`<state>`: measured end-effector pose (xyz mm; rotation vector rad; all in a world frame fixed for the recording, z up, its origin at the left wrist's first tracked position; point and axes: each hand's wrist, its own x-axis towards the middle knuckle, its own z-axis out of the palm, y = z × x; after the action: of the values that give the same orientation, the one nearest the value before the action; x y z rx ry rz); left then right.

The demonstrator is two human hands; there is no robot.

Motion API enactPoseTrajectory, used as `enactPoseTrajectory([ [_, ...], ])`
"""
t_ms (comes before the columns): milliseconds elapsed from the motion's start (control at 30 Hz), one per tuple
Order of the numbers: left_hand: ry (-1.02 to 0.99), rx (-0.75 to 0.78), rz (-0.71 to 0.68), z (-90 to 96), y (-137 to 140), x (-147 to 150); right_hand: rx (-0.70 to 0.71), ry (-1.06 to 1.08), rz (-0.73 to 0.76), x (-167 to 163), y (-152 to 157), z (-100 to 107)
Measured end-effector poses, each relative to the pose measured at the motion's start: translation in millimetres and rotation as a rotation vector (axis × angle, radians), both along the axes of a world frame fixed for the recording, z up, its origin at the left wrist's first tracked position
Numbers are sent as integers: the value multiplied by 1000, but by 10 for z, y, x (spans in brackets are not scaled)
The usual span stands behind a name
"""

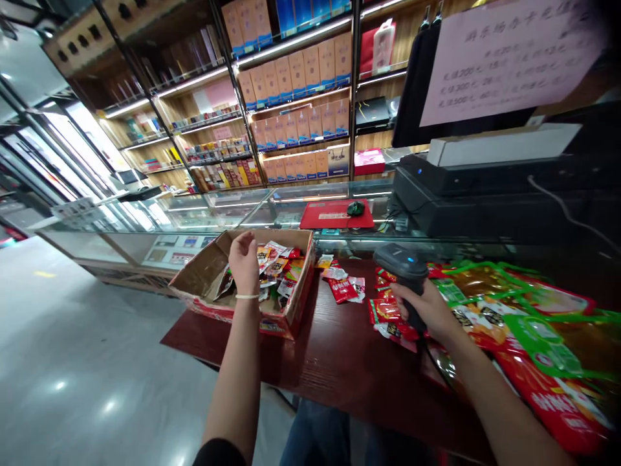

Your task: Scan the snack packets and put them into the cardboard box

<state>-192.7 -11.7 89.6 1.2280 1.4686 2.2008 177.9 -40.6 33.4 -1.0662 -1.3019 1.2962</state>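
My right hand (427,307) grips the handle of a dark barcode scanner (402,262), whose head points left and away over small red snack packets (387,309) on the table. Raised over an open cardboard box (201,275), my left hand (244,259) has its fingers curled in. Whatever they may hold is hidden from this side. Inside the box lie many small snack packets (277,266) in red, white and orange. A few more packets (343,286) lie on the table between the box and the scanner.
Large red and green snack bags (533,349) pile up at the right of the dark red table (334,356). Behind stand a glass counter (286,194), a mouse (356,208) on a red mat (323,215), and a monitor (410,97) with a pink handwritten sheet (499,65). Boxed goods fill the shelves (295,81).
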Motion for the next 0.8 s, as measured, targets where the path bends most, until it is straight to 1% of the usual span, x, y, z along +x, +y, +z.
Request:
enactPoseTrajectory([
  [67,5,37,-18,0,-4,73,-9,2,-3,14,6,-14],
  [167,-48,-5,-110,22,-11,159,-1,4,-22,41,14,-35],
  [333,-41,-14,-98,40,-28,181,0,18,-40,78,25,-52],
  [433,6,-26,-137,101,-73,289,0,15,-47,108,37,-60],
  [500,47,-24,-199,166,-119,461,13,5,-50,138,48,-71],
  [567,68,-25,-287,230,-169,717,30,7,-59,174,60,-83],
  [667,-10,-48,-429,244,-202,1188,28,30,-82,222,71,-84],
  [733,-114,-70,-520,148,-160,1486,11,61,-109,246,73,-70],
  [800,-152,-91,-580,-49,-55,1708,9,88,-125,264,75,-49],
])
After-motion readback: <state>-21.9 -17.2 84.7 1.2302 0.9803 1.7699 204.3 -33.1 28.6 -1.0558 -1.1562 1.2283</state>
